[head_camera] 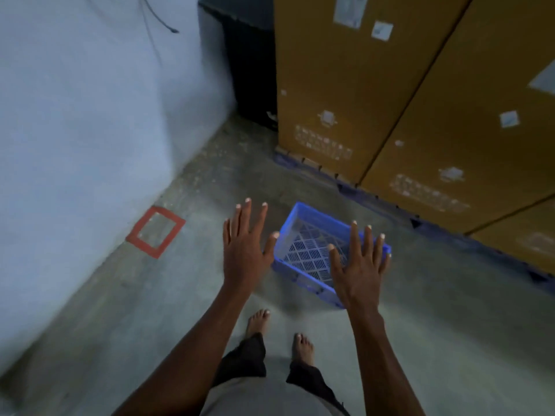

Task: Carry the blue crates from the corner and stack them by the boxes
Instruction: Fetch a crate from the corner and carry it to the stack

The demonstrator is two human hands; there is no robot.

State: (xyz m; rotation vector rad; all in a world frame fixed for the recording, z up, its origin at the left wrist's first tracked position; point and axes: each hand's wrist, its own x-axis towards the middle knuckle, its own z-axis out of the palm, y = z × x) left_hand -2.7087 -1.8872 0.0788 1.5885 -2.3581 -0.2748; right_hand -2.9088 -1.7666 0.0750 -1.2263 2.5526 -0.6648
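Note:
One blue plastic crate (309, 244) with a slotted white-looking bottom sits on the concrete floor, a little in front of the tall cardboard boxes (336, 85). My left hand (246, 247) hovers spread out just left of the crate, thumb near its left rim. Over the crate's right half my right hand (360, 265) is held flat with fingers apart, hiding the right wall. Neither hand holds anything.
The boxes stand on a dark blue pallet (375, 193) running along the right. A pale wall (90, 115) closes the left side, with a red tape square (154, 231) on the floor beside it. A black cabinet (249, 64) fills the far corner. My bare feet (258, 322) stand below.

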